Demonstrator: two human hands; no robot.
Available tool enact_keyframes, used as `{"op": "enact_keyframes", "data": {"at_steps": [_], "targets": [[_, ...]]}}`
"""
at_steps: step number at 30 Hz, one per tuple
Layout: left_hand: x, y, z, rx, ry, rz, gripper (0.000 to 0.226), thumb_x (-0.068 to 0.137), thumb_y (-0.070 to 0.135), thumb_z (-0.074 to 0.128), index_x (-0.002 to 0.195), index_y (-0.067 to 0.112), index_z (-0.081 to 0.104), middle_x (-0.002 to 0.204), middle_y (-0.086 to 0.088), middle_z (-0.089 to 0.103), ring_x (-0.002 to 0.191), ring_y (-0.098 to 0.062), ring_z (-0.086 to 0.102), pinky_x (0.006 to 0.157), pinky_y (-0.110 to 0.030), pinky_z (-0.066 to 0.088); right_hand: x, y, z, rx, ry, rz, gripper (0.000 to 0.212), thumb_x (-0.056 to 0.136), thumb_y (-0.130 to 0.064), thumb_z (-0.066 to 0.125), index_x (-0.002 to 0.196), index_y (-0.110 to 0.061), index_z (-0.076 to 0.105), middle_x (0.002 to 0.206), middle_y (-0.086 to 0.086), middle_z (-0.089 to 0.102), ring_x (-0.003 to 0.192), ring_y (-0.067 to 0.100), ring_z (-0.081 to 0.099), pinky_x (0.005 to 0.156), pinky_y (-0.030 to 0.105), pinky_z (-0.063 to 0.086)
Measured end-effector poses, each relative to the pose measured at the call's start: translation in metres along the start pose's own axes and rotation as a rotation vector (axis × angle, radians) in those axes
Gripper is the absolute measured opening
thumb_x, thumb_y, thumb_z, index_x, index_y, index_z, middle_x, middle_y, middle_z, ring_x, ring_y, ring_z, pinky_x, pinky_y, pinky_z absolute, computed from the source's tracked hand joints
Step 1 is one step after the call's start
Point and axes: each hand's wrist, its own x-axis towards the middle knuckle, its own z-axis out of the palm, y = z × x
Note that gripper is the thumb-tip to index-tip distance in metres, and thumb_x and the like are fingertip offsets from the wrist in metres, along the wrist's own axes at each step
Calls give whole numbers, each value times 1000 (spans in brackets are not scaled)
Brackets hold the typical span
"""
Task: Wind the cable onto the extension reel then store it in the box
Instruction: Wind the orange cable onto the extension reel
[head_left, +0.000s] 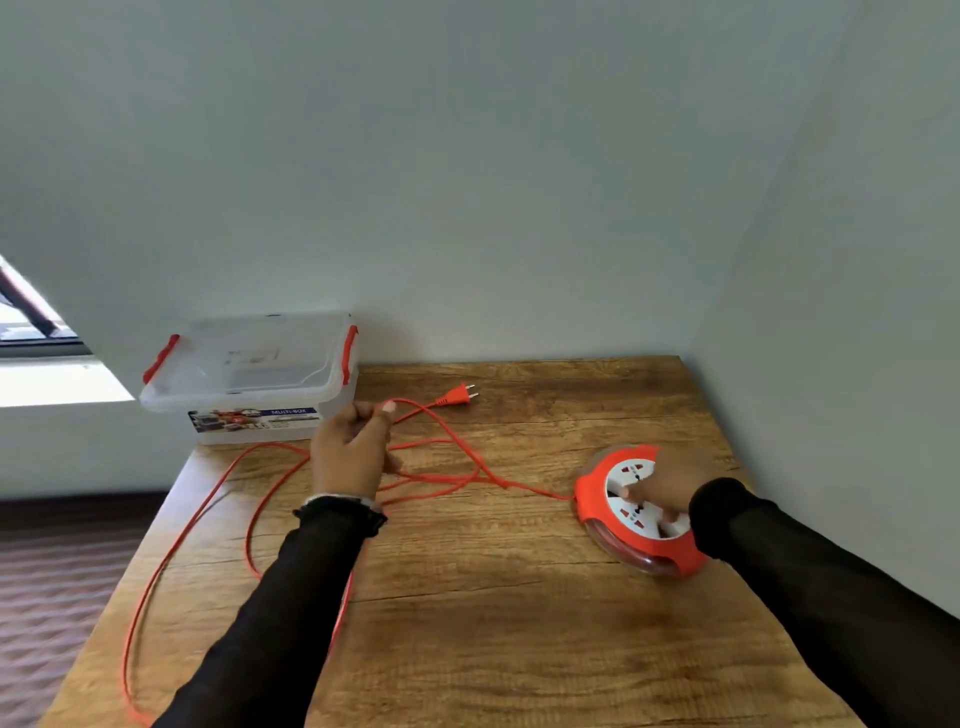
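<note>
Orange reel (636, 512) lies flat, sockets up, right side of wooden table (519, 623); right hand (665, 493) rests on its face, fingers curled, hold unclear. Cable (540, 492) runs left in loose loops, plug (457, 397) pointing right. Left hand (353, 452) pinches cable. Clear lidded box (249, 374) at back-left, contents unclear.

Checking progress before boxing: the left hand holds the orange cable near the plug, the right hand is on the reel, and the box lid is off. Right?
Not quite: in the head view the clear box has its lid on. The rest holds: the left hand holds the cable, the right hand is on the reel.
</note>
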Motion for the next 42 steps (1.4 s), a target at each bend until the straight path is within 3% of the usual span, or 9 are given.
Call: {"op": "enact_keyframes", "data": {"at_steps": [6, 9, 12, 17, 24, 27, 32, 36, 42], "targets": [[-3, 7, 4, -385, -288, -185, 23, 94, 21, 53, 82, 3, 62, 42, 3, 36, 31, -9, 29, 36, -19, 30, -13, -38, 11, -287, 317, -410, 18, 84, -23, 56, 102, -16, 57, 88, -2, 59, 84, 19, 57, 65, 26, 40], [-3, 10, 6, -348, -487, -146, 26, 91, 21, 52, 77, 5, 68, 42, 1, 38, 31, -9, 29, 36, -18, 28, -16, -61, 29, -87, 91, -699, 44, 82, -29, 65, 123, -21, 50, 123, -2, 53, 115, 19, 48, 87, 25, 35], [-2, 12, 5, -287, -585, -156, 19, 71, 18, 54, 55, 12, 62, 52, -4, 54, 45, -16, 48, 45, -24, 42, -18, -83, 42, 131, -198, -812, 26, 84, -21, 67, 108, -23, 58, 109, 0, 59, 102, 19, 56, 86, 29, 43], [-2, -5, 7, -27, -782, -29, 17, 58, 8, 51, 43, 18, 51, 114, -11, 68, 113, -19, 59, 89, -36, 42, -13, -85, 28, 97, -151, -1009, 13, 87, -20, 65, 95, -28, 71, 94, -7, 62, 82, 5, 55, 73, 18, 42], [-17, -35, 17, 383, -988, 15, 19, 77, 31, 62, 61, 21, 62, 70, 8, 69, 73, -10, 63, 82, -39, 49, -10, -69, 13, 23, 10, -1033, 23, 92, -37, 57, 76, -25, 45, 77, -8, 46, 71, -1, 44, 63, 14, 30], [-10, -21, 11, 349, -892, 154, 17, 74, 25, 59, 58, 28, 55, 61, 10, 61, 64, -13, 59, 63, -29, 51, -8, -61, 12, 62, -59, -947, 25, 94, -37, 53, 76, -27, 38, 70, -10, 45, 60, 1, 43, 57, 16, 33], [25, 15, -20, 273, -193, 492, 21, 74, 7, 69, 74, 18, 51, 58, 5, 46, 52, -10, 43, 54, -25, 39, 0, -49, 7, 118, -182, -780, 35, 74, -32, 78, 92, -32, 48, 82, -9, 48, 68, 5, 48, 61, 21, 40], [33, 22, -45, 912, -200, 626, 19, 69, 24, 70, 78, 24, 53, 55, 8, 49, 57, -15, 56, 51, -25, 39, 2, -57, -13, 467, -308, -724, 24, 74, 1, 73, 82, -17, 60, 65, -6, 58, 52, 2, 51, 50, 17, 38], [15, -9, -40, 1728, -585, 69, 27, 88, 37, 56, 92, 14, 69, 102, -8, 71, 91, -24, 66, 79, -31, 49, -19, -95, -43, 796, -382, -802, 15, 78, 1, 65, 70, -12, 62, 51, 2, 42, 43, 11, 36, 49, 25, 29]]}}
